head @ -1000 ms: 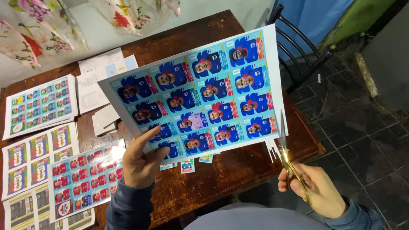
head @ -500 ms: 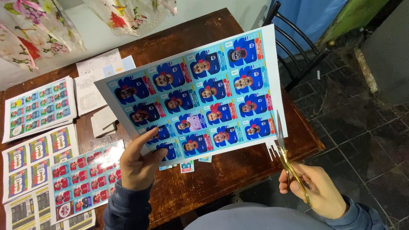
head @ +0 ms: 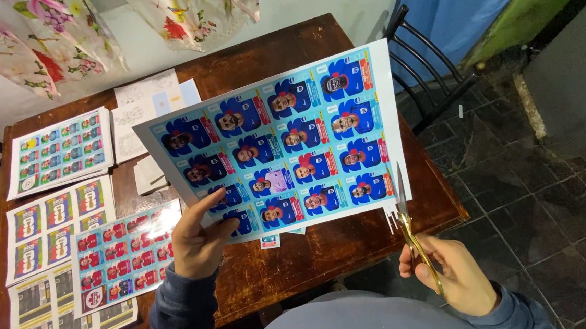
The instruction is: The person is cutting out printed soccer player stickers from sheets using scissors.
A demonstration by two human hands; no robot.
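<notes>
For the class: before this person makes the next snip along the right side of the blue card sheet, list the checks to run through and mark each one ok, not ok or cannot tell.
1. Large printed sheet of blue picture cards held firmly: ok, the left hand pinches its lower left corner.
2. Gold-handled scissors gripped: ok, the right hand holds the handles.
3. Blades at the cutting line: ok, they meet the sheet's white right margin at its lower corner.
4. Left-hand fingers away from the blades: ok, they are at the opposite corner.
5. Sheet flat: not ok, it is lifted above the dark wooden table.
6. Blades exactly along the margin line: cannot tell.
</notes>
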